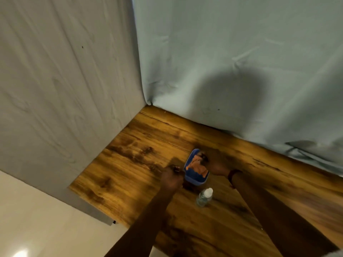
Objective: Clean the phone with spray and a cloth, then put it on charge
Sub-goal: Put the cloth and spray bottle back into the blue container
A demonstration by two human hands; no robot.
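Right hand presses orange cloth onto blue phone; left hand grips phone's edge. Risk: elbow tips nearby spray bottle.

Two bare forearms reach forward from the near edge, converging toward the middle. The left hand is curled, fingers bent. The right hand, a dark band at its wrist, has its fingers bent downward.
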